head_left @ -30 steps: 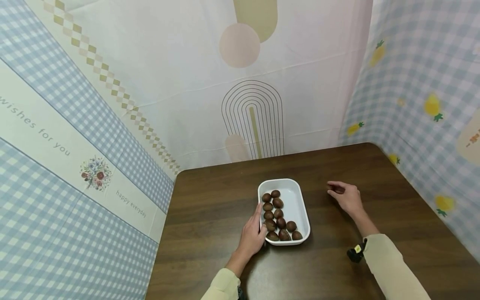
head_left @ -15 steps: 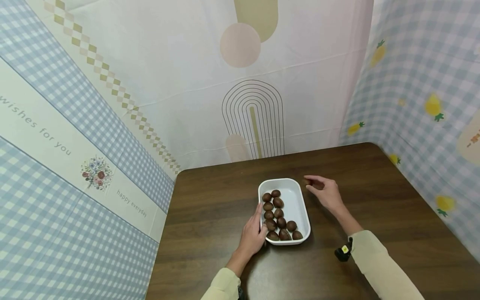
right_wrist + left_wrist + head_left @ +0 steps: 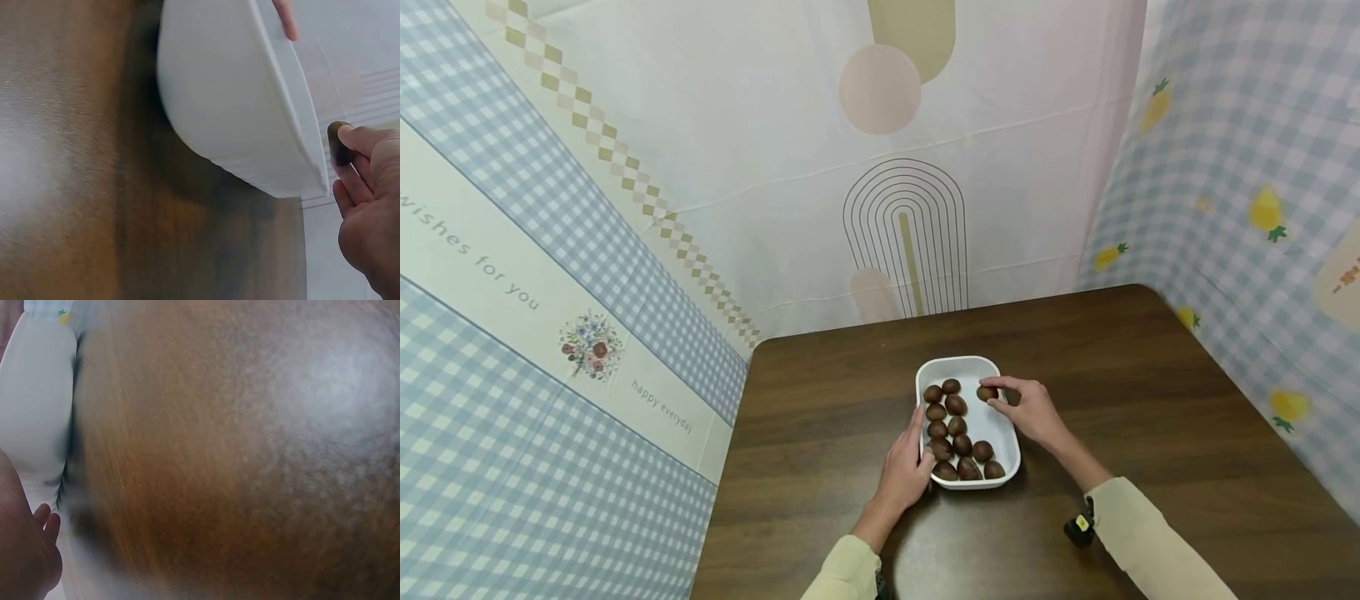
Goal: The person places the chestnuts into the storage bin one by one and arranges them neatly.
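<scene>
A white rectangular dish [image 3: 996,433] with rounded corners holds several glossy dark-brown chestnuts [image 3: 962,446], gathered along its left side and near end. My left hand [image 3: 901,471] grips the dish's left wall, thumb over the rim and fingers along the outside. Over the far right part of the dish, my right hand [image 3: 1028,410] pinches one chestnut [image 3: 987,392] between thumb and fingers. The right wrist view shows that chestnut [image 3: 338,145] above the level of the rim. In the left wrist view, my left hand's fingers lie close against the dish's outer wall [image 3: 37,394].
The dish stands on a dark wooden table [image 3: 820,400]. Behind the table hangs a pale printed cloth [image 3: 790,208], and checked cloths line the left and right sides. Dark wrist devices [image 3: 1080,527] sit at the sleeve cuffs.
My right hand has moved left from the table's right side, carrying the chestnut over the rim to the dish's far right part. The left hand and dish have stayed put.
</scene>
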`<state>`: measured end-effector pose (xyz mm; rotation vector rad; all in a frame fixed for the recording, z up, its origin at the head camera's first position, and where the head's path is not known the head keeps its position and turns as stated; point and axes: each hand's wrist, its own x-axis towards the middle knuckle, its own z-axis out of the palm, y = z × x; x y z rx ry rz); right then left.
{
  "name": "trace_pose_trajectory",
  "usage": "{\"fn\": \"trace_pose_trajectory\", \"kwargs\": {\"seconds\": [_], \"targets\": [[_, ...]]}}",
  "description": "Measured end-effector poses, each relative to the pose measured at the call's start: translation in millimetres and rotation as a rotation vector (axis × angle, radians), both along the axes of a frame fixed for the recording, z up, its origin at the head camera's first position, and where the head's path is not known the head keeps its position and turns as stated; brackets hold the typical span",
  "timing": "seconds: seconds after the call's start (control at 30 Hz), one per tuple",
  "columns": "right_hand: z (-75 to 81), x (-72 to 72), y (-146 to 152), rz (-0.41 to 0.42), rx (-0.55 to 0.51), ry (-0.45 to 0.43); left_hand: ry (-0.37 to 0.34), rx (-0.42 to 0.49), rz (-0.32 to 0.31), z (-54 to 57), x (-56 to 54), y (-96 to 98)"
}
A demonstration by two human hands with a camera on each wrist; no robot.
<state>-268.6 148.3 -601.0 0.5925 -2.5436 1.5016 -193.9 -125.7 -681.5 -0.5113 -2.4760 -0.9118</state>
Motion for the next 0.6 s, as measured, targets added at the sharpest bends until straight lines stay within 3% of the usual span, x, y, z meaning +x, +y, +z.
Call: {"fn": "trace_pose_trajectory", "kwargs": {"seconds": [0.13, 0.37, 0.6], "targets": [[-7.6, 4.3, -5, 0.022, 0.044, 0.077, -0.026, -0.001, 0.007, 8.1, 3.2, 2.7], [-14.6, 12.0, -9, 0.09, 0.068, 0.114, -0.127, -0.018, 0.025, 28.5, 10.7, 7.2], [-23.6, 18.3, -16, 0.147, 0.119, 0.218, -0.169, -0.022, 0.024, 32.1, 11.6, 7.5]]}}
